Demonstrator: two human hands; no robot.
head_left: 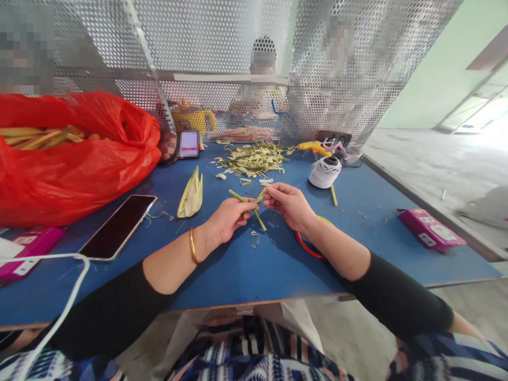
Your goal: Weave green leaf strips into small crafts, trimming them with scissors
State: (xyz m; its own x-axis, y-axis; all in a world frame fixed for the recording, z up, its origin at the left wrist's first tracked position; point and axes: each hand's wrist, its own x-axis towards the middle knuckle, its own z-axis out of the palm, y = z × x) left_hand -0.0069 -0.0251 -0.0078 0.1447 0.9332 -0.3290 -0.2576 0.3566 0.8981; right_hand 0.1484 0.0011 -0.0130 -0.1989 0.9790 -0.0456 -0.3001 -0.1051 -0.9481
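Note:
My left hand [234, 216] is closed round a thin green stem [260, 219], which slants down to the right above the blue table [222, 280]. My right hand [288, 203] pinches a pale strip of plant [261, 197] that meets the stem between the two hands. A pale, pointed leafy husk [191, 196] lies left of my hands. Behind them is a heap of green and yellowish plant scraps [256, 159]. A red and yellow ring [311, 247], perhaps a tape roll or scissor handle, is partly hidden under my right forearm.
A red plastic bag [79, 180] of stalks fills the left side, near a phone [119, 225]. At right stand a white thread spool [325, 172], a yellow glue gun [313, 147], pink goggles [345, 151] and a magenta box [431, 228]. A perforated metal screen [214, 47] closes the back.

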